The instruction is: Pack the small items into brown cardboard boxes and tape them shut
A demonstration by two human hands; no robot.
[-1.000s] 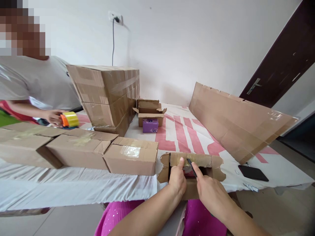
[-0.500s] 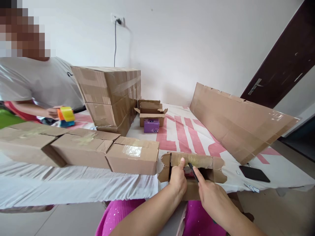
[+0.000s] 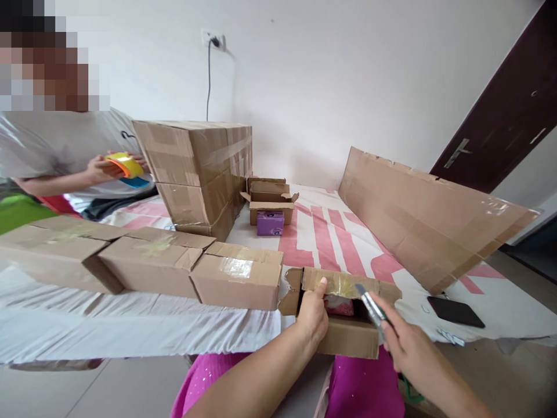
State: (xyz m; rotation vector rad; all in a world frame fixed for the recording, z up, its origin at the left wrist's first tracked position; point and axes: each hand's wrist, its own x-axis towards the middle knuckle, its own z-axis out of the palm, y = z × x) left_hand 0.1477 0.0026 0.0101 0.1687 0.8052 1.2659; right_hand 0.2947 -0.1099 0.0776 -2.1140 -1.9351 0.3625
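Left hand (image 3: 312, 313) is clamped on the small box (image 3: 348, 343) at the near edge of the table (image 3: 130, 325), fingers wrapped over the front wall and thumb pressed up against the taped flap (image 3: 343, 283). The box hangs partly over that near edge, above the person's pink lap. Right hand (image 3: 409, 348) is closed round the handle of a knife (image 3: 369, 305), with the blade slanting up and away over the box's right end. Whether the tip touches the flap, I cannot tell. Something pink (image 3: 337, 304) shows inside the open top, between thumb and blade.

Out to the left, a row of sealed boxes (image 3: 237, 278) runs along the near edge, and the closest one sits just beside the small box's torn left flap. That crowds the left hand's side.

To the right, a black phone (image 3: 455, 311) lies flat near the near right corner, apart from the knife hand. Behind it a long cardboard sheet (image 3: 418, 215) stands tilted along the right edge.

Further back, in the middle of the table, there is an open carton (image 3: 270, 203) with a purple box (image 3: 270, 222) in front of it. Left of those rises a tall taped stack of cartons (image 3: 200, 168).

Beyond the far left edge, another person's hands hold a yellow and orange tape dispenser (image 3: 124, 165) up off the table. A dark door (image 3: 505, 116) stands at the far right.
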